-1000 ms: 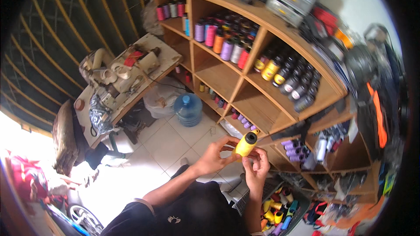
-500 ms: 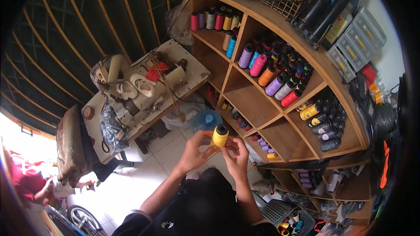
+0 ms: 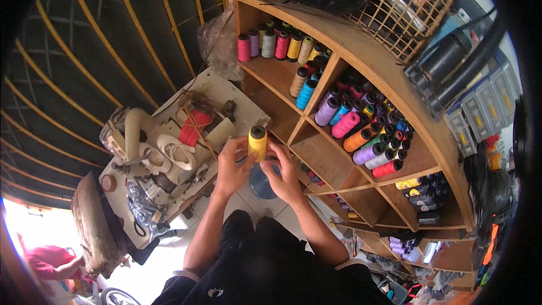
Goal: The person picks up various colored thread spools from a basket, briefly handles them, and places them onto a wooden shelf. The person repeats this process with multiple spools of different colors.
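Note:
A yellow thread spool (image 3: 257, 144) with a black top stands upright between my two hands, in front of my body. From its left side my left hand (image 3: 230, 164) grips it, thumb and fingers curled against the thread. My right hand (image 3: 282, 173) closes on the lower right side of the same spool, its fingers bent. Parts of the fingertips and the spool's base are hidden. Beyond the hands rises a wooden shelf (image 3: 322, 161) with thread spools in several compartments, among them a pink spool (image 3: 345, 125) and a blue spool (image 3: 306, 95).
At the left, a worn white table (image 3: 248, 101) carries white shoes (image 3: 179, 151), a red piece and a plastic bag (image 3: 144, 200). A blue water jug (image 3: 263, 183) stands on the floor below my hands. A wire basket (image 3: 401, 11) tops the shelf. Another person (image 3: 53, 262) is at lower left.
Both hands have lifted the yellow spool up and slightly left in the picture. The view has shifted, bringing the shelf's upper rows and the basket closer.

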Demonstrator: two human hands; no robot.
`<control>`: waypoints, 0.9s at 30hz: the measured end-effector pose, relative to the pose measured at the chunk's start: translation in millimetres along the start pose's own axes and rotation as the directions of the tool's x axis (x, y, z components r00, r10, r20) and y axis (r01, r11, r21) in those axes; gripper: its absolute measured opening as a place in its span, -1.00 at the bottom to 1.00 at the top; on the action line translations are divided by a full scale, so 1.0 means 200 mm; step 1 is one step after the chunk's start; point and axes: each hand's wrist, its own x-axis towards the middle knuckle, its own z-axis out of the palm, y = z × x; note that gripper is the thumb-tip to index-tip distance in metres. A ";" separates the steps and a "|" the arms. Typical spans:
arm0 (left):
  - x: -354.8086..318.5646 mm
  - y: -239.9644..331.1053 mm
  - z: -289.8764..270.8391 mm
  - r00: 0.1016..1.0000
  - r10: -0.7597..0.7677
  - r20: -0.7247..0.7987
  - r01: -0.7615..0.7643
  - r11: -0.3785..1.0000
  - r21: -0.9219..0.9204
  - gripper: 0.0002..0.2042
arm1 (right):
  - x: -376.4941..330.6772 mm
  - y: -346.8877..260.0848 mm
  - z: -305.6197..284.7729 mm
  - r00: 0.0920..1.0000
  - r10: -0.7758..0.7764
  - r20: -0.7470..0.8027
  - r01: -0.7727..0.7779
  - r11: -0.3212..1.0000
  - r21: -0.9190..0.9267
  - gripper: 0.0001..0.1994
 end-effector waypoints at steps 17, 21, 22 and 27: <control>1.31 -0.41 0.14 0.958 0.187 0.217 -0.161 0.978 -0.133 -0.70 | 1.05 0.37 0.16 0.933 0.118 -0.340 -0.176 0.974 -0.145 -0.23; 1.45 -0.45 0.29 0.943 0.231 0.238 -0.165 0.949 -0.270 -0.71 | 1.19 0.35 0.14 0.874 0.161 -0.458 -0.310 0.912 -0.270 -0.11; 1.48 -0.45 0.33 0.938 0.253 0.236 -0.176 0.936 -0.304 -0.71 | 1.23 0.38 0.13 0.851 0.149 -0.504 -0.325 0.903 -0.281 -0.10; 1.60 -0.49 0.48 0.912 0.292 0.289 -0.230 0.946 -0.230 -0.70 | 1.36 0.44 0.05 0.741 0.191 -0.643 -0.423 0.878 -0.226 0.05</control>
